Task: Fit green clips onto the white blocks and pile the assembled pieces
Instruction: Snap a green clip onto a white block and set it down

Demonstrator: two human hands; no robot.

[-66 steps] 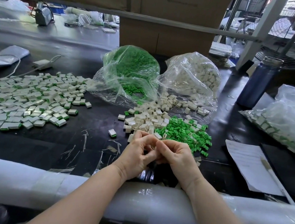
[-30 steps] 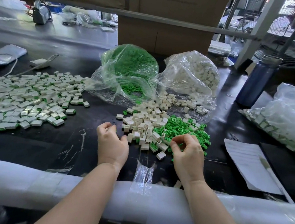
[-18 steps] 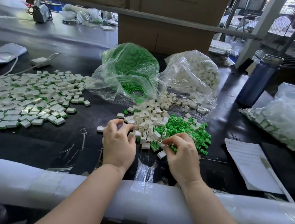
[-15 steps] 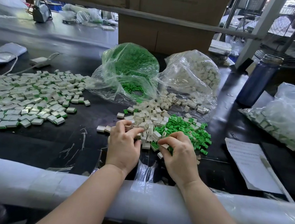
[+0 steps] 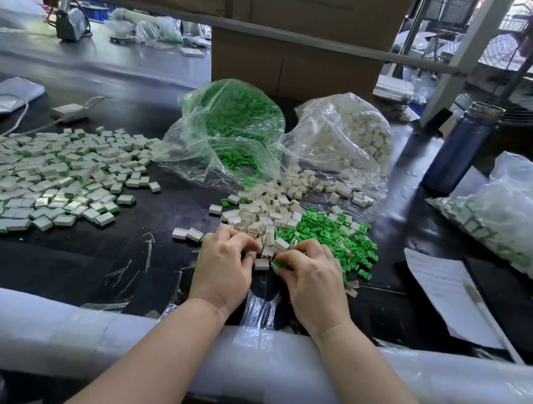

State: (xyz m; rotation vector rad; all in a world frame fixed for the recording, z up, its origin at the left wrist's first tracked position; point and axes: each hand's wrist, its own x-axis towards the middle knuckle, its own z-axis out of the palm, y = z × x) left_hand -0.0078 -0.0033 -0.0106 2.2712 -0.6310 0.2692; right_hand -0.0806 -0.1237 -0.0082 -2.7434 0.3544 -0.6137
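Head view, centre of frame: both hands w/ fingers curled down at the near edge of the loose parts on the black bench [image 5: 59, 263]. Left hand [image 5: 221, 268] grip narrow, fingertips closed on something small w/ a bit of green showing; can't tell exactly what. Right hand [image 5: 310, 284] pinches a green clip [image 5: 279, 264] at its fingertips. One white block [image 5: 262, 264] lies between the two grips, just beside both. White blocks heap [image 5: 265, 213] sits just above the hands; green clips heap [image 5: 331, 235] above-right, touching the right hand. Assembled pieces pile [image 5: 50, 175] at left of frame, well apart from the hands. Bag of green clips [image 5: 234, 124] and bag of white blocks [image 5: 347, 138] upper centre.
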